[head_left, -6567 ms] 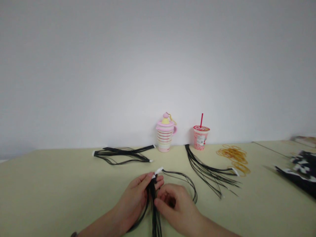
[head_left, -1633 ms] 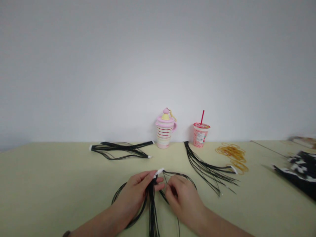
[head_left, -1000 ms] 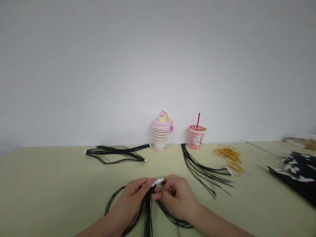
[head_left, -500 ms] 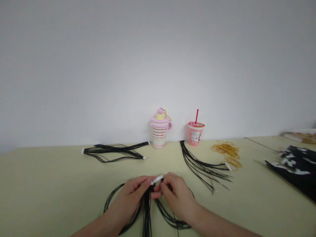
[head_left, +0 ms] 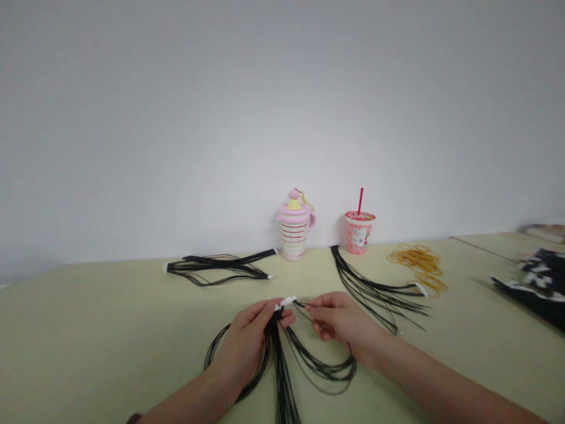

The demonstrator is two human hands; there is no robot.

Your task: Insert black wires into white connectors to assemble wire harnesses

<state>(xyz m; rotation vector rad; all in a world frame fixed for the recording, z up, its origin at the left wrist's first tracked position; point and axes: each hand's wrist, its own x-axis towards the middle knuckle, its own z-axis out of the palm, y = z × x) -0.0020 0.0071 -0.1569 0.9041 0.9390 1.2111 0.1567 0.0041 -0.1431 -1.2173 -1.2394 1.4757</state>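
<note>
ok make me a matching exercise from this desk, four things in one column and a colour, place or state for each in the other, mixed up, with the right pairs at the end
1. striped mug
2. cup with the red straw
3. yellow loops
4. left hand

A. in a loose tangle on the table
B. holds black cables near a white connector
C. topped by a pink lid
D. has a pale label on its side

Right pairs: 1-C, 2-D, 3-A, 4-B
</note>
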